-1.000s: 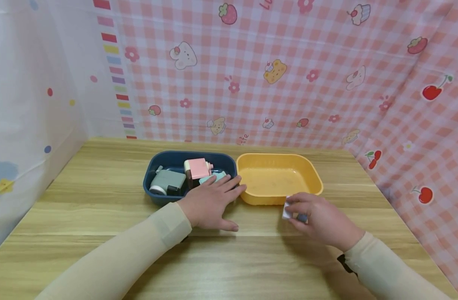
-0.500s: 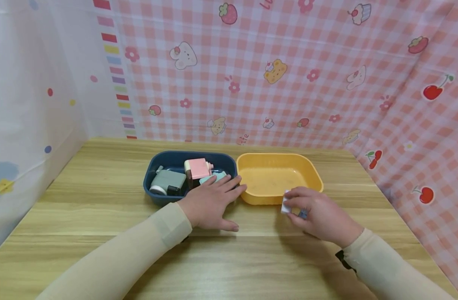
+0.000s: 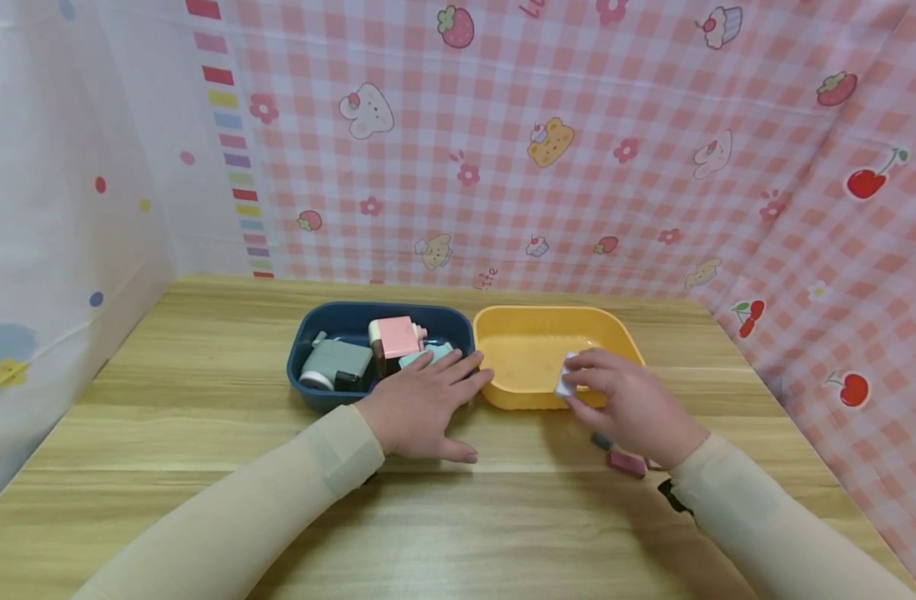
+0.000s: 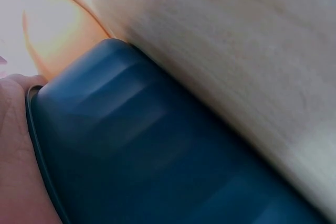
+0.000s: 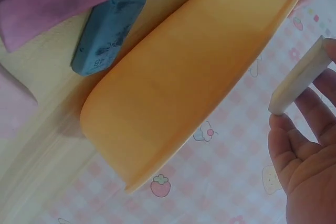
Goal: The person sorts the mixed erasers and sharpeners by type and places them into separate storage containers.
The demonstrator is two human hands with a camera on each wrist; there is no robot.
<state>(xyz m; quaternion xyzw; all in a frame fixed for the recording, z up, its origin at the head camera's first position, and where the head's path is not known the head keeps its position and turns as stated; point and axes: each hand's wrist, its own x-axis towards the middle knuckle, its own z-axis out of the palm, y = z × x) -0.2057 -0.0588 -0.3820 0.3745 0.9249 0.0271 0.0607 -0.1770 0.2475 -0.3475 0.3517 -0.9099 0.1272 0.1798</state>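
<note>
My right hand (image 3: 638, 410) pinches a white eraser (image 5: 298, 80) between thumb and fingertips, over the front rim of the yellow basin (image 3: 516, 391). Below it on the table lie a worn dark green eraser (image 5: 109, 31) and a magenta eraser (image 3: 627, 463). A pale pink eraser (image 5: 11, 102) shows at the edge of the right wrist view. My left hand (image 3: 423, 410), fingers spread, rests on the front rim of the navy basin (image 3: 458, 315). It partly covers a mint-coloured object (image 3: 427, 357) in there.
Also in the navy basin lie a grey-green boxy object (image 3: 339, 365) with a white round part and a pink boxy object (image 3: 397, 337). Both basins stand side by side on the wooden table (image 3: 458, 533). A checked cloth (image 3: 503, 100) hangs behind.
My right hand has lifted the white eraser from in front of the yellow basin up to its rim, uncovering erasers on the table. My left hand has not moved.
</note>
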